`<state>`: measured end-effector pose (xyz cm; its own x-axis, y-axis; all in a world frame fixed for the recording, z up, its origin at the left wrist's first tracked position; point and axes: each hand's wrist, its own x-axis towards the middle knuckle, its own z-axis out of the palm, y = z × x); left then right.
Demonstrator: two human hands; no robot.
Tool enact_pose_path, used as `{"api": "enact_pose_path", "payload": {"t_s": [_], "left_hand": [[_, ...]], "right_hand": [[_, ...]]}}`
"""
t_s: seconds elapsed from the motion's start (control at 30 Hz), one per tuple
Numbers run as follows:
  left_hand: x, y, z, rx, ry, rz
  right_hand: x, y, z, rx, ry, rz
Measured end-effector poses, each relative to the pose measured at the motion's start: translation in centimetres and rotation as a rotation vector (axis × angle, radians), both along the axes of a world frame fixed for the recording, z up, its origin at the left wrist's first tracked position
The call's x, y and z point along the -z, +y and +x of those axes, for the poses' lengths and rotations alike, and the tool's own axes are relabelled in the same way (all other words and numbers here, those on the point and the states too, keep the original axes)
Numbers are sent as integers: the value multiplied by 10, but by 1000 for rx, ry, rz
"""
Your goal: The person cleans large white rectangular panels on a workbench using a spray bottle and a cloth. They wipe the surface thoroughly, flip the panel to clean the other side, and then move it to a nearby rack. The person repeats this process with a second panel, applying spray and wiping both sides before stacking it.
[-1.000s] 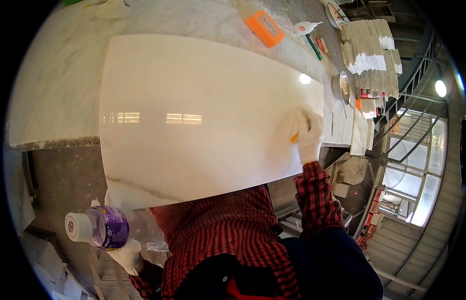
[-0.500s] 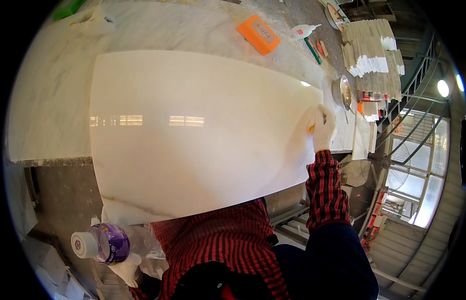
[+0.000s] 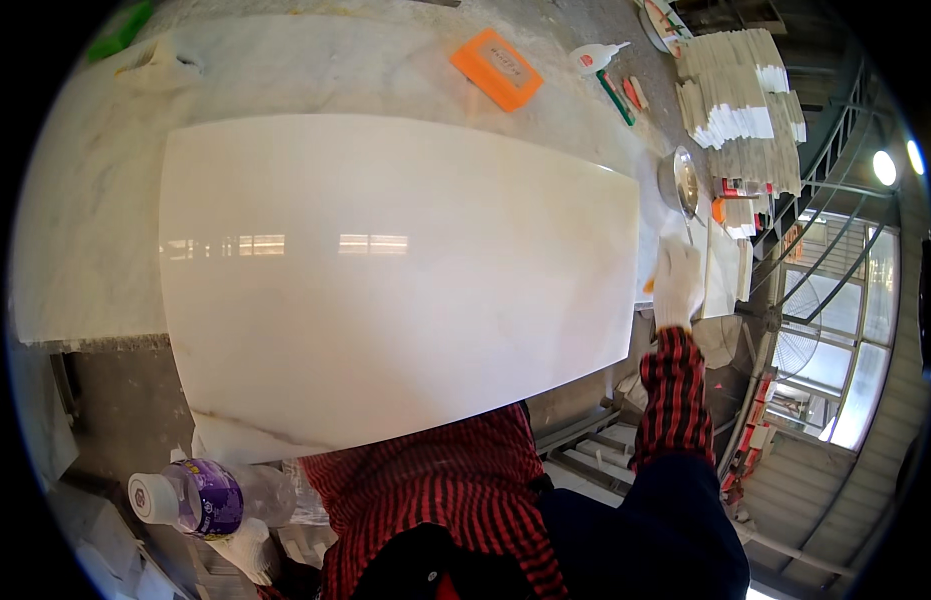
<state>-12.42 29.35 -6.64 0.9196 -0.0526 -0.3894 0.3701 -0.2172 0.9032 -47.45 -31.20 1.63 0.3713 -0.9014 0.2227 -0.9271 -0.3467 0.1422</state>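
A large glossy white stone slab point(image 3: 415, 270) lies before me, jutting over the table's near edge. At the lower left my left hand point(image 3: 247, 550), in a white knit glove, grips a clear plastic bottle point(image 3: 213, 497) with a white cap and purple label; most of its fingers are hidden by the bottle. My right hand point(image 3: 677, 280), gloved too, is just past the slab's right edge, below a metal bowl point(image 3: 679, 182). Its fingers are closed, and a small orange-yellow bit point(image 3: 649, 286) shows at them, too small to name.
An orange box point(image 3: 496, 69), a white squeeze bottle point(image 3: 596, 58) and a green stick-like tool point(image 3: 615, 97) lie beyond the slab. Stacked pale strips point(image 3: 740, 105) stand at the far right. A white cloth-like bundle point(image 3: 159, 68) lies far left on the marbled tabletop point(image 3: 75, 230).
My right hand has moved off the slab's right edge, rightward and slightly toward me. The bottle in my left hand has shifted a little left and down in the view.
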Motion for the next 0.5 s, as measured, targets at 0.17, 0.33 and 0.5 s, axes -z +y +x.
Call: {"api": "enact_pose_path", "payload": {"t_s": [0.17, 0.33, 0.5], "left_hand": [[-8, -6, 5, 49, 0, -53], [-13, -2, 3, 105, -6, -102], [20, 40, 10, 76, 7, -8]], "right_hand": [[0, 75, -19, -99, -81, -8], [5, 96, 15, -102, -283, 31], [35, 44, 42, -318, -294, -5]]}}
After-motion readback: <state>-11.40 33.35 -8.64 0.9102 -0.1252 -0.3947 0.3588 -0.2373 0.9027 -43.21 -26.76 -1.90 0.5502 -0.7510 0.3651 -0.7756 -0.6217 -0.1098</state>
